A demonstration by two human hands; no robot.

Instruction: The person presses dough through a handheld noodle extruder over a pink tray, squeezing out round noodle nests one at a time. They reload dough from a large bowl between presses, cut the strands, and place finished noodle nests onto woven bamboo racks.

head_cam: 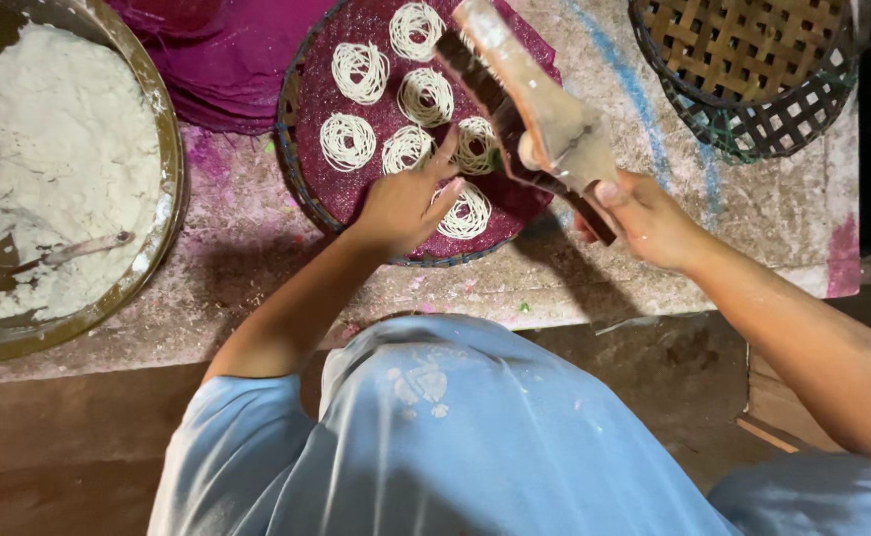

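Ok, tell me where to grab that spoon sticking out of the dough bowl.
Grip the spoon by its bare handle end, coming from the right over the bowl rim. The handle lies nearly flat, pointing right, while its other end is buried in the white dough.

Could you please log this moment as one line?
left hand: touching noodle coil on purple-lined tray | right hand: gripping wooden press above tray | dough bowl: at left
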